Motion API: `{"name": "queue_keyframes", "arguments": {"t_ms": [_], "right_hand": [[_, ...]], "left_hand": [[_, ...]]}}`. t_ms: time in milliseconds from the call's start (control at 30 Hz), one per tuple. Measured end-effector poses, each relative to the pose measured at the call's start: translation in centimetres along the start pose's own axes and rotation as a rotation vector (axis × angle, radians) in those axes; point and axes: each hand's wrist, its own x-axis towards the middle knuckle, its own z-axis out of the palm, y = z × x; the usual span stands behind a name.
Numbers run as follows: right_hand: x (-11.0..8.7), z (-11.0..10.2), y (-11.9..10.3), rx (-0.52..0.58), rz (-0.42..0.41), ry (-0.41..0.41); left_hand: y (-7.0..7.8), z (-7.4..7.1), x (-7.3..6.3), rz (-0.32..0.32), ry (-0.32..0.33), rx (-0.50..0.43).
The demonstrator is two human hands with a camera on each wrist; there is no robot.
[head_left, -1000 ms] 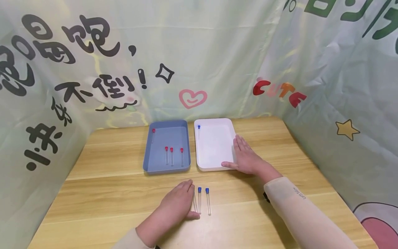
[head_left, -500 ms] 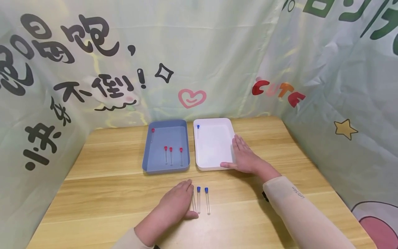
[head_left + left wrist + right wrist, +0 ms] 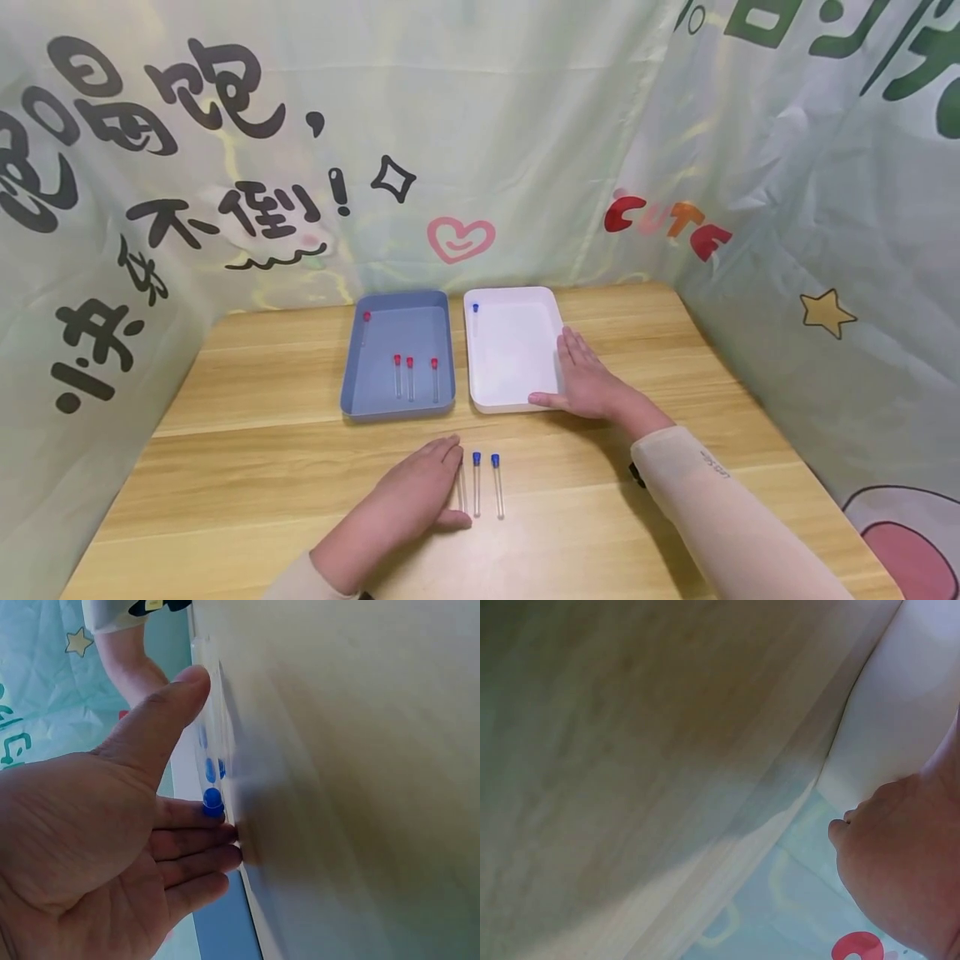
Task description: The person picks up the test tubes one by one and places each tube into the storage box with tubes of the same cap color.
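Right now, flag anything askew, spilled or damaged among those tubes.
Nothing stands out: no visible spill or damage; red-capped tubes lie in the blue tray, blue-capped ones in the white tray and on the table.

Table: pale wood-grain top, its boards running left to right.
Far left of centre: a blue-grey tray, shallow, with rounded corners.
Far right of centre: a white tray of similar shape, just beside the blue-grey one, a narrow gap between.
Near centre: three clear tubes with blue caps, lying side by side, caps toward the far side; the leftmost is partly hidden.
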Motion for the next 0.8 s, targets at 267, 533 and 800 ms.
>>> {"name": "queue_keyframes", "arguments": {"t_ms": [267, 533, 800], "right_hand": [[-0.2, 0.0, 0.0, 0.008, -0.002, -0.003], [-0.4, -0.1, 0.0, 0.017, 0.016, -0.013], [-0.5, -0.3, -0.3, 0.027, 0.026, -0.020]], "left_hand": [[0.0, -0.3, -0.2, 0.013, 0.023, -0.038], [-0.3, -0.4, 0.2, 0.060, 0.045, -0.037], [-0.6, -1.1, 0.8, 0.097, 0.077, -0.039]]}}
